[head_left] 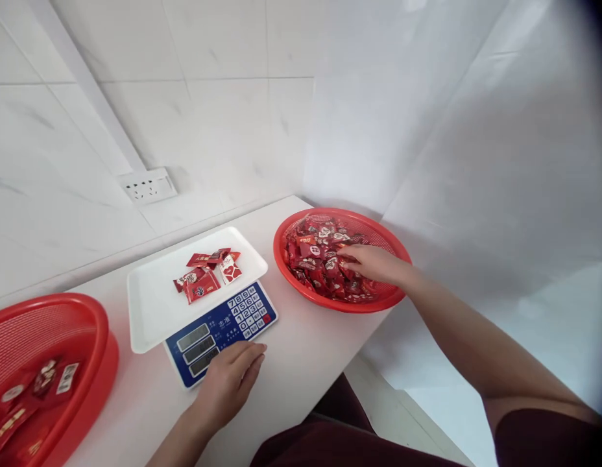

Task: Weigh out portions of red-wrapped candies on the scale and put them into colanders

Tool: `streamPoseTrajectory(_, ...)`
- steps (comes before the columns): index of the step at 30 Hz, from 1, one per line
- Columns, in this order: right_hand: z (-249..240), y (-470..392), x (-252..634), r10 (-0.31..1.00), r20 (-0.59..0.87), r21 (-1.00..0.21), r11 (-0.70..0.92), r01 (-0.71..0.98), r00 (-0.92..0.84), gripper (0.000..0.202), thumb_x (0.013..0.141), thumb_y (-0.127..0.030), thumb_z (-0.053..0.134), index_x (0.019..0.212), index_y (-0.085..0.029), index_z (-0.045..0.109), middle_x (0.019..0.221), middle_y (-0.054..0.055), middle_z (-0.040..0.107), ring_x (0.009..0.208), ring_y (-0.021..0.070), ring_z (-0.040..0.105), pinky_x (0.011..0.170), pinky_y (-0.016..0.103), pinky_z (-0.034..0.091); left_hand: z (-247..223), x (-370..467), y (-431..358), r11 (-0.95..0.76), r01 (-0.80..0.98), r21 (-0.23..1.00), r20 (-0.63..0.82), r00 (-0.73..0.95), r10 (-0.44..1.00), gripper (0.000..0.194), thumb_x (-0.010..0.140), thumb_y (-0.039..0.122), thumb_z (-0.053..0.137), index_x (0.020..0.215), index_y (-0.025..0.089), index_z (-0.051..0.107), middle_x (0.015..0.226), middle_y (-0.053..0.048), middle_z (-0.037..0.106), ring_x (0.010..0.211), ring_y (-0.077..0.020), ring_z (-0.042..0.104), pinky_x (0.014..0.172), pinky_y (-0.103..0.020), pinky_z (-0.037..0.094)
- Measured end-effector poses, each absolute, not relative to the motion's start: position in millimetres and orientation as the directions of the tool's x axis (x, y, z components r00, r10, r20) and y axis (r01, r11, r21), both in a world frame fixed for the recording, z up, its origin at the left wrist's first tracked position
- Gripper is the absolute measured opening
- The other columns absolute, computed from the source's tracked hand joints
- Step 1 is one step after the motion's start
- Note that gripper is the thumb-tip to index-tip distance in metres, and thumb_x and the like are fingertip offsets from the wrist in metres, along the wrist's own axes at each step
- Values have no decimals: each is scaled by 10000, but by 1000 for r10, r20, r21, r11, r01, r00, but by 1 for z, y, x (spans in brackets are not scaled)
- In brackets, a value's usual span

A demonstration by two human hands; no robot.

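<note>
My right hand (372,263) reaches into a red plastic basket (405,250) at the right, its fingers apart and touching the wrapped candies (325,266) heaped inside. Nothing shows clearly gripped in it. My left hand (233,376) rests at the front edge of a digital scale (223,331), fingers loosely curled together, with no item visible in them. It partly covers the lowest display. On the scale lies a white tray (155,298) with several red and white candy packets (204,285) toward its right half.
A second red basket (104,324) stands at the left, cut by the frame edge, with red packages (19,415) inside. Behind the white table (301,363) is a tiled wall with a socket panel (149,187). White sheeting (442,149) hangs at the right.
</note>
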State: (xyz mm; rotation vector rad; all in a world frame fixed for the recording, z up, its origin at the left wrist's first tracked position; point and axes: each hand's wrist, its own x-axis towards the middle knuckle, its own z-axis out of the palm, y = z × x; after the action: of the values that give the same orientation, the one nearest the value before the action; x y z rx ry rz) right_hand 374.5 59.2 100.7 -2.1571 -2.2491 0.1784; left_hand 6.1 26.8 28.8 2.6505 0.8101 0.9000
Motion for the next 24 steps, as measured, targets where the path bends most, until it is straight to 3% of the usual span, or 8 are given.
streamPoseTrajectory(4, 86, 83, 392, 975, -219, -74, 15, 997, -31, 189, 737, -199, 601, 907, -187, 683, 850, 71, 722, 747, 244, 674, 604, 296, 488, 20, 16, 14, -835, 374, 404, 453, 712, 537, 199, 898, 188, 443, 1018, 226, 599, 871, -51, 704, 769, -173, 677, 671, -273, 561)
streamPoseTrajectory(10, 76, 90, 384, 971, -232, -150, 16, 989, -51, 177, 703, -169, 594, 867, -172, 659, 782, 75, 707, 640, 223, 643, 551, 283, 456, 14, 14, 6, -803, 374, 463, 414, 710, 570, 202, 895, 177, 436, 1021, 227, 585, 870, -44, 701, 756, -169, 670, 657, -270, 558)
streamPoseTrajectory(14, 92, 88, 390, 981, -183, -262, 21, 965, -70, 175, 744, -142, 501, 786, -209, 657, 803, 22, 704, 712, 195, 644, 640, 267, 474, 11, 9, 7, -787, 382, 485, 408, 697, 590, 203, 898, 181, 431, 1020, 225, 587, 881, -49, 699, 771, -170, 669, 666, -271, 554)
streamPoseTrajectory(19, 114, 91, 390, 997, -79, -379, -16, 925, -16, 352, 820, -166, 349, 1008, -210, 643, 973, 23, 705, 843, 200, 649, 743, 297, 502, 5, 8, 7, -772, 380, 510, 381, 705, 599, 203, 903, 186, 428, 1012, 213, 598, 873, -56, 699, 773, -162, 662, 673, -256, 538)
streamPoseTrajectory(22, 119, 100, 365, 999, 15, -523, 36, 851, -34, 375, 853, -228, 368, 1156, -216, 589, 1211, 40, 624, 1067, 216, 588, 880, 312, 471, 3, 9, 4, -766, 393, 509, 359, 712, 604, 205, 896, 190, 436, 1009, 211, 605, 866, -47, 705, 776, -162, 660, 687, -257, 533)
streamPoseTrajectory(24, 121, 111, 337, 995, 62, -621, 95, 778, -72, 360, 863, -269, 399, 1166, -224, 589, 1261, 35, 593, 1145, 218, 544, 949, 317, 435, 4, 10, 2, -772, 398, 496, 356, 717, 599, 205, 890, 201, 437, 1000, 204, 611, 860, -47, 709, 768, -163, 661, 688, -256, 529)
